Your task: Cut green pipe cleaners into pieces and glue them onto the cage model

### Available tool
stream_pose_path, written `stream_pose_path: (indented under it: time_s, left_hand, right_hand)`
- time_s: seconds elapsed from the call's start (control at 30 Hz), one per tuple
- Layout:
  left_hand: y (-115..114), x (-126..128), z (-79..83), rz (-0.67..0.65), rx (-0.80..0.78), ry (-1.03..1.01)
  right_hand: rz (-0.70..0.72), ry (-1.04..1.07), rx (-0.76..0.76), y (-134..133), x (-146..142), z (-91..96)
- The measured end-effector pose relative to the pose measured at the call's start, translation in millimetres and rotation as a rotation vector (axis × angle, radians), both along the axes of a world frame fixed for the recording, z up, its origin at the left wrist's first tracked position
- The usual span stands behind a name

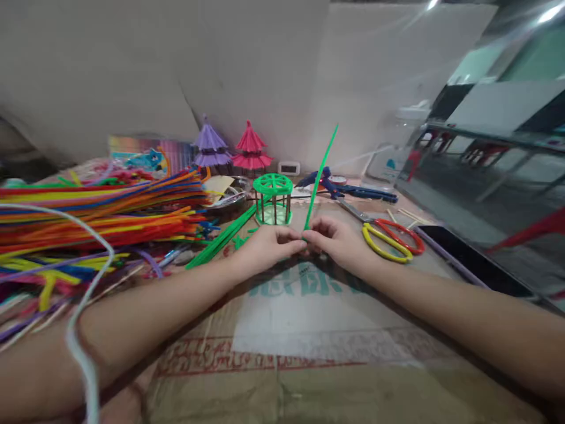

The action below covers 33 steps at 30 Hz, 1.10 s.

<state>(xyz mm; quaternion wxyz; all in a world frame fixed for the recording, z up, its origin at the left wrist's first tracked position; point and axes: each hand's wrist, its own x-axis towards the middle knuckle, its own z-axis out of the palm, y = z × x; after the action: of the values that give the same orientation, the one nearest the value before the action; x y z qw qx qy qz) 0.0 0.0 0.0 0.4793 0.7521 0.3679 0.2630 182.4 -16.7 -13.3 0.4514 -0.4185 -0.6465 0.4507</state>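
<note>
My left hand (pixel 268 244) and my right hand (pixel 334 238) meet at the middle of the cardboard-covered table (pixel 309 353). Both pinch the lower end of one green pipe cleaner (pixel 320 176), which stands up and leans to the right. Just behind my hands stands a small green round frame (pixel 273 199) on brown posts. A bundle of green pipe cleaners (pixel 220 240) lies left of my left hand.
A big heap of coloured pipe cleaners (pixel 97 212) fills the left side. Scissors (pixel 391 235) with yellow and red handles lie to the right, a blue glue gun (pixel 348 189) behind them. Purple (pixel 210 147) and pink (pixel 251 147) pagoda models stand at the back. A white cord (pixel 83 330) crosses my left forearm.
</note>
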Motion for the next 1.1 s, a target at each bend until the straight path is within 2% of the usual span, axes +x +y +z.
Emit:
stream_pose_path:
  time_s: [0.23,0.4,0.47,0.57,0.67,0.77,0.83,0.93,1.0,1.1]
  left_hand:
    - [1.4,-0.6,-2.6,0.013,0.026,-0.029]
    - [-2.3,-0.2,1.9,0.046,0.01,-0.032]
    - [-4.2,0.2,4.9,0.051,0.012,-0.036]
    - [-5.9,0.1,7.5,0.074,-0.029,-0.066]
    - [-5.2,-0.6,6.7,0.082,-0.096,-0.092]
    - [-2.6,-1.4,2.7,0.077,-0.129,-0.13]
    - [-1.2,-1.5,-0.7,0.067,-0.18,-0.178]
    - [-1.2,-1.3,-4.4,0.055,-0.223,-0.217]
    - [-2.2,-1.0,-5.1,0.051,-0.209,-0.214]
    - [-3.4,-0.6,-4.1,0.056,-0.187,-0.207]
  right_hand:
    - [-0.041,-0.052,0.057,0.1,1.9,2.2]
    - [-0.027,-0.082,0.064,-1.6,-0.1,1.5]
    - [-0.005,-0.068,0.054,-1.0,0.2,6.1]
    - [0.021,-0.116,0.079,1.5,9.9,23.9]
    - [0.011,-0.392,0.158,3.3,37.1,47.3]
    - [-0.101,-0.926,0.25,4.0,78.6,58.8]
    - [-0.211,-1.176,0.25,4.9,107.2,55.1]
    - [-0.163,-1.333,0.235,7.5,138.8,39.4]
    - [-0.161,-1.422,0.191,9.9,147.6,29.6]
    - [-0.171,-1.504,0.126,13.5,145.1,23.1]
